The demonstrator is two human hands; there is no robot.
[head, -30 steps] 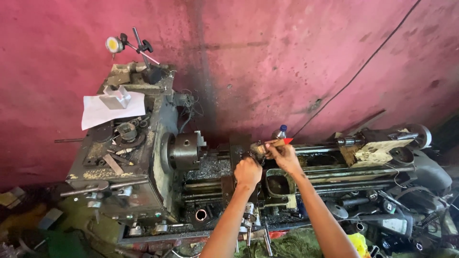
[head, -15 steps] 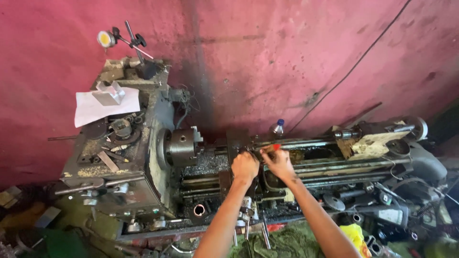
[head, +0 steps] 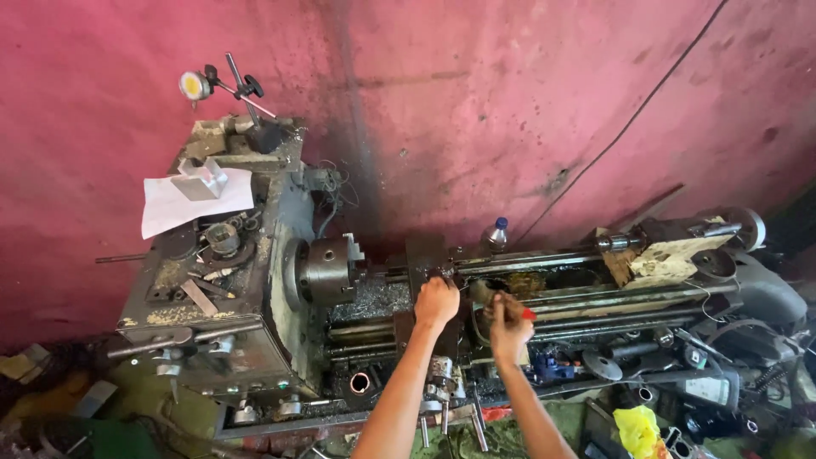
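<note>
A big pink wall [head: 510, 110] with dark stains fills the top of the frame, and a thin black cable [head: 633, 119] runs down it from the upper right. Below the wall sits an old, greasy lathe [head: 280, 297] that goes from the left side to the right side of the frame.

On the flat top of the lathe at the left you can see a sheet of white paper [head: 191, 208] with a small grey metal block [head: 202, 177] on it. Above them, a dial gauge with a yellow face [head: 195, 85] stands on a thin black arm. The round steel chuck [head: 327, 270] is just left of the middle. The tailstock [head: 680, 246] sits at the far right. A small bottle with a blue cap [head: 495, 234] stands against the wall, near the middle.

Your left hand [head: 437, 302] is in the middle of the frame, closed on a part of the lathe carriage [head: 425, 255]. Just what it grips is hidden under the hand. Your right hand [head: 508, 319] is just to the right of it, fingers closed around a brush with a red tip [head: 525, 313]. The brush is over the oily bed rails [head: 612, 297].

At the bottom the floor is messy. There is a green cloth [head: 501, 433] at the bottom middle, a yellow bag [head: 637, 425] at the lower right, and dark metal parts [head: 731, 365] heaped at the right.
</note>
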